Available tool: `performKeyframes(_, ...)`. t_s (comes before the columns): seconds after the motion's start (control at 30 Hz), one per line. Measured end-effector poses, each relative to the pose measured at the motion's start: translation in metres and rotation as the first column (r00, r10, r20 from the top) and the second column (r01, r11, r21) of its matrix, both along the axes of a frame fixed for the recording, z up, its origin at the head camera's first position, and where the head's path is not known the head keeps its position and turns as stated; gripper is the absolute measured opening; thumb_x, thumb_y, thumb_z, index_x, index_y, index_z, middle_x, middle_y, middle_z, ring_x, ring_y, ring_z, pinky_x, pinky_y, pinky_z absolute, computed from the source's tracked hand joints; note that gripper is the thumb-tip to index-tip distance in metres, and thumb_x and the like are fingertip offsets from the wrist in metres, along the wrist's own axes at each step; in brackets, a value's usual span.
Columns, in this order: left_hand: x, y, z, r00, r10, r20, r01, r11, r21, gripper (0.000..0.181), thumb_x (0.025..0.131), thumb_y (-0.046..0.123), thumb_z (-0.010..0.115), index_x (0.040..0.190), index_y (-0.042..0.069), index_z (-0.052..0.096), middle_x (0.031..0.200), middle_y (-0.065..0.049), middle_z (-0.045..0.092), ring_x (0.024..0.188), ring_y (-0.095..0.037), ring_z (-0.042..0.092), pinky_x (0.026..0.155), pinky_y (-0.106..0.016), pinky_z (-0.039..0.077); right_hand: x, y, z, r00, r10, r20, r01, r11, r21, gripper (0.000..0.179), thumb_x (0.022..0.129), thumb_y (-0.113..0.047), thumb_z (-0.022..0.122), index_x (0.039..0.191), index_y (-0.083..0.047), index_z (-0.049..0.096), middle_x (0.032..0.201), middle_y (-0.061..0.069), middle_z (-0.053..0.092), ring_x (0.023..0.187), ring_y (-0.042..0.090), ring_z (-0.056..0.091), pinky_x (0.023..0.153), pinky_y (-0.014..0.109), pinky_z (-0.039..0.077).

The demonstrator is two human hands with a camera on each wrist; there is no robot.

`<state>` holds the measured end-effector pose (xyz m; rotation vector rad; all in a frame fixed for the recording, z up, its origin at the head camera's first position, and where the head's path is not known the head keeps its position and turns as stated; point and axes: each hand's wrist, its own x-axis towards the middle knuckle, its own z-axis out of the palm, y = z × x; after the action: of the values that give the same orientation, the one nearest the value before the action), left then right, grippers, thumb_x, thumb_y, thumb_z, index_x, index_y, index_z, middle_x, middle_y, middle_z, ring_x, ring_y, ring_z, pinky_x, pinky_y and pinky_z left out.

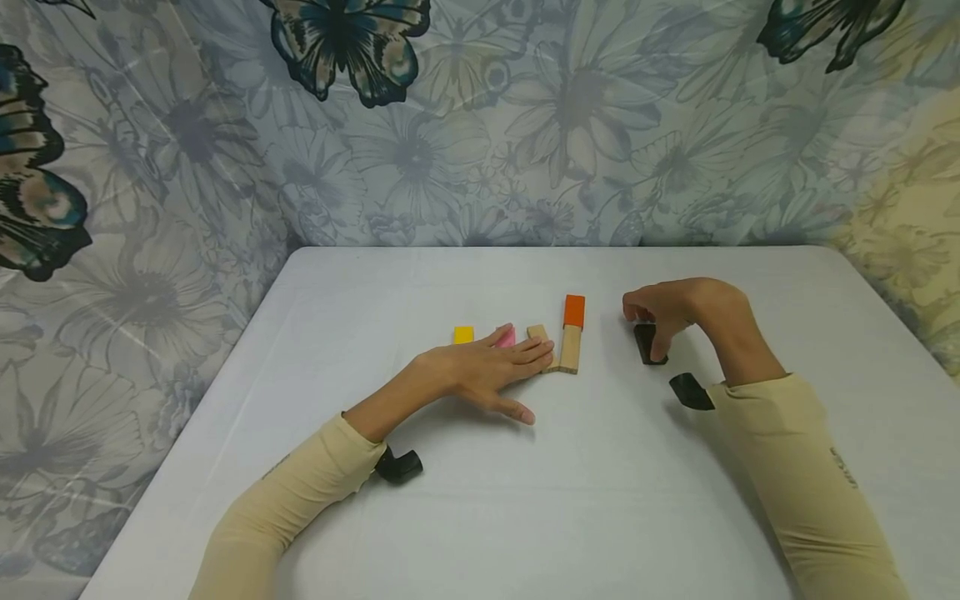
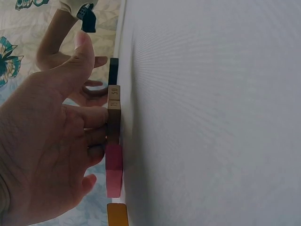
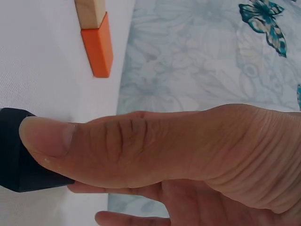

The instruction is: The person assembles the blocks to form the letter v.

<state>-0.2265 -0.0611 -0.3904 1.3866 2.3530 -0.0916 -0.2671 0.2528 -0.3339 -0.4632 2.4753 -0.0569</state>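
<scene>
Toward the desk's far edge (image 1: 465,252), our right hand (image 1: 682,307) pinches a black block (image 1: 646,348) (our straight left fingers (image 1: 536,364) touch wooden blocks (image 1: 536,331)).

**Your right hand (image 3: 188,148) pinches a black block (image 3: 14,162)**

Your thumb (image 3: 94,146) lies against it at the left edge. Upper left, an orange block (image 3: 98,49) touches a wooden block (image 3: 89,14) on the white table (image 3: 37,61); upper right, a butterfly (image 3: 263,20) marks the backdrop (image 3: 183,66).

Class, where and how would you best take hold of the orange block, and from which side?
Probably pinch the orange block across its two long sides, coming from above and the right: its near end meets a wooden block, while both long sides stand free.
</scene>
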Motion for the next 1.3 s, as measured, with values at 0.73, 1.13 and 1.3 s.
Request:
performKeyframes(0.73,0.000,0.000,-0.001,1.000,-0.001,-0.002,0.001,1.000,0.011,0.096,0.100,0.072,0.048,0.169,0.018,0.009,0.179,0.004,-0.005,0.166,-0.013,-0.003,0.135,-0.049,-0.010,-0.003,-0.006,-0.011,1.000,0.007,-0.009,-0.006,0.997,0.083,0.067,0.072,-0.022,0.098,0.121,-0.010,0.053,0.111,0.009,0.062,0.100,0.025,0.058,0.084,0.048,0.055)
performKeyframes(1.13,0.000,0.000,0.000,1.000,0.002,-0.001,-0.002,1.000,0.003,0.096,0.100,0.072,0.048,0.169,0.018,0.009,0.179,0.004,-0.006,0.166,-0.013,-0.003,0.135,-0.049,-0.009,-0.003,-0.005,-0.011,0.999,0.037,-0.016,-0.035,0.997,0.067,0.057,0.074,-0.018,0.094,0.113,-0.010,0.054,0.100,0.006,0.060,0.095,0.022,0.055,0.079,0.040,0.051)
performKeyframes(1.3,0.000,-0.001,-0.001,1.000,0.005,0.000,-0.005,1.000,0.007,0.097,0.100,0.073,0.048,0.169,0.019,0.008,0.179,0.005,-0.005,0.166,-0.012,-0.003,0.135,-0.049,-0.009,-0.003,-0.004,-0.010,0.999,0.039,-0.032,-0.037,0.997,0.063,0.052,0.075,-0.017,0.093,0.110,-0.008,0.055,0.097,0.005,0.059,0.091,0.021,0.053,0.076,0.037,0.048)
